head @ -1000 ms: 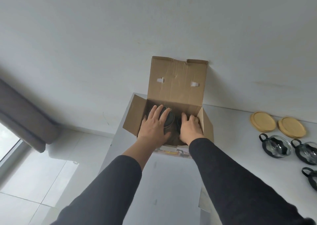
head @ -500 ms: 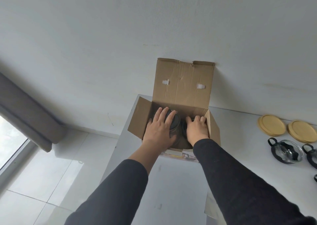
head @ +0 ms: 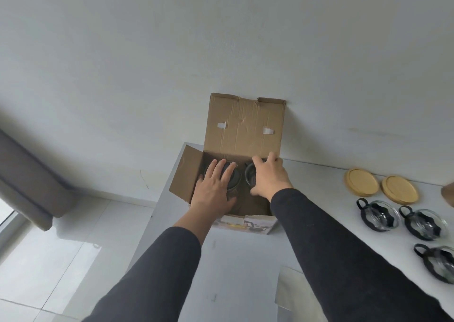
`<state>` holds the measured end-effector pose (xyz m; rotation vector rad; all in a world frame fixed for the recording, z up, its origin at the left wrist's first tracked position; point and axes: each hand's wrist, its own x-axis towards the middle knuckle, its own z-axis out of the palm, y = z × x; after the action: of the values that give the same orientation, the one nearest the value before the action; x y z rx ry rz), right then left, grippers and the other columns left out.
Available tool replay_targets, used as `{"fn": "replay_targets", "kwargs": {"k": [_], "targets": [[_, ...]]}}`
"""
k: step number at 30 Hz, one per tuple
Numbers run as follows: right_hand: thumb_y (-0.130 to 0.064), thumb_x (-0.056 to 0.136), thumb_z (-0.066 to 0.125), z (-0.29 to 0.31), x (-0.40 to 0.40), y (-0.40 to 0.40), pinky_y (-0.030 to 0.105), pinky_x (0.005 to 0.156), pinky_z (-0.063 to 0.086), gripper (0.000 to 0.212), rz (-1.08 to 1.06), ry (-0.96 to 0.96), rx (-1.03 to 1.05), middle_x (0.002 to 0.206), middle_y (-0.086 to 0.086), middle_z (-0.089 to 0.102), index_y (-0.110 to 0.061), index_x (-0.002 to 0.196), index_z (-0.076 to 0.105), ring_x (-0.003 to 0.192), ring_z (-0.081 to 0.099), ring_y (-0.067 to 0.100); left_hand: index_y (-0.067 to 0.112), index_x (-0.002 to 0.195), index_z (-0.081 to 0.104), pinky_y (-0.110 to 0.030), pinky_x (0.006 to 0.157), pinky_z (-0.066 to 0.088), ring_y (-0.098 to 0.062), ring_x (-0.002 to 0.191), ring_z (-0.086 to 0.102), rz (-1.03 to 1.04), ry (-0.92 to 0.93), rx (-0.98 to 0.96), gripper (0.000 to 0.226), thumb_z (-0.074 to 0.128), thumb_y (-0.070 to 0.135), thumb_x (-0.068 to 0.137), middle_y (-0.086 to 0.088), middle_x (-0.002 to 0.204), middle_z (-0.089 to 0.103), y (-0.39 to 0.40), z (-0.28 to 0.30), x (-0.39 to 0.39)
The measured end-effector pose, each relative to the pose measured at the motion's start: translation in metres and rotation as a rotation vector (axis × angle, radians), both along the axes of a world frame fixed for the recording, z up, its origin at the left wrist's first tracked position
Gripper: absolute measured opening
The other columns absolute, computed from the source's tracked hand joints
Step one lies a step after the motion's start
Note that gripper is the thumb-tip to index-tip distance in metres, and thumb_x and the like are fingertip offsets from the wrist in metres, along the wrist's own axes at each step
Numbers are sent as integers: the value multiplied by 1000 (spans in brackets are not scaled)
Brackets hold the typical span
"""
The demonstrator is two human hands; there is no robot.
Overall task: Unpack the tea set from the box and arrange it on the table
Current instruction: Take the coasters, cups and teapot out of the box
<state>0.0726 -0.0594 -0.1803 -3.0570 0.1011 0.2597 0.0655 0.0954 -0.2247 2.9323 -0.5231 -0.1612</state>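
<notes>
An open brown cardboard box (head: 242,130) at the white table's (head: 245,260) far left corner has its raised lid against the wall, blocking approach from behind. Two round bamboo lids (head: 361,181) and three black-handled glass cups (head: 378,214) crowd the right side. The near tabletop is bare.

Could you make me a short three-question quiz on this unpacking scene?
1. True or false: both hands are in the open cardboard box.
2. How many wooden lids lie on the table? A) one B) two C) four
3. Fill in: the left hand rests on a dark round ____.

Key:
1. True; the right hand is in there too.
2. B: one lid, another lid, behind three glass cups, the nearest box-side being this cup.
3. Item, likely a pot; details unclear.
</notes>
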Motion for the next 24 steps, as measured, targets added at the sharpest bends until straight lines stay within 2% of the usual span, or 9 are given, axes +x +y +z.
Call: {"fn": "replay_targets", "kwargs": {"k": [4, 9, 12, 16, 19, 22, 24], "targets": [[-35, 68, 80, 23, -11, -13, 35, 85, 50, 74, -28, -60, 221, 125, 13, 29, -22, 128, 38, 103, 51, 33, 30, 150, -8, -49, 117, 16, -24, 148, -8, -21, 51, 11, 94, 54, 57, 86, 3, 160, -4, 0, 6, 2], [-34, 62, 80, 47, -27, -48, 30, 86, 47, 76, -14, -176, 377, 113, 5, 30, -24, 126, 41, 98, 50, 28, 26, 151, -6, -56, 116, 3, -25, 147, -11, -16, 97, 14, 92, 52, 56, 86, 1, 160, -3, -8, 20, 3], [-33, 59, 79, 53, -43, -76, 27, 86, 45, 75, 14, -225, 401, 110, 3, 35, -27, 123, 41, 100, 49, 23, 21, 152, 4, -56, 116, 1, -23, 148, -9, -19, 8, -41, 80, 48, 50, 91, 1, 159, 6, -31, 29, 0], [-32, 57, 78, 50, -68, -119, 30, 86, 45, 71, -9, -277, 417, 109, 2, 42, -28, 119, 43, 102, 48, 21, 18, 152, 10, -49, 119, 2, -20, 148, -8, -79, -92, -84, 68, 40, 43, 96, 0, 160, 9, -83, 41, -11], [-34, 55, 78, 42, -89, -155, 29, 87, 46, 71, -36, -303, 415, 107, 1, 43, -29, 116, 44, 100, 49, 19, 16, 150, 15, -44, 119, 5, -19, 149, -4, -151, -149, -116, 65, 43, 34, 95, 1, 158, 15, -129, 46, -29], [-34, 56, 79, 32, -112, -195, 26, 88, 44, 71, -59, -279, 416, 107, 0, 42, -28, 117, 44, 101, 47, 18, 14, 149, 18, -42, 119, 4, -19, 149, -2, -194, -113, -129, 63, 44, 28, 93, 1, 156, 18, -174, 38, -51], [-34, 57, 78, 25, -128, -222, 29, 91, 45, 71, -75, -240, 407, 110, 0, 41, -28, 119, 43, 104, 47, 18, 14, 150, 15, -42, 120, 2, -18, 148, -6, -209, -34, -125, 64, 44, 28, 95, 1, 157, 15, -202, 24, -68]]}}
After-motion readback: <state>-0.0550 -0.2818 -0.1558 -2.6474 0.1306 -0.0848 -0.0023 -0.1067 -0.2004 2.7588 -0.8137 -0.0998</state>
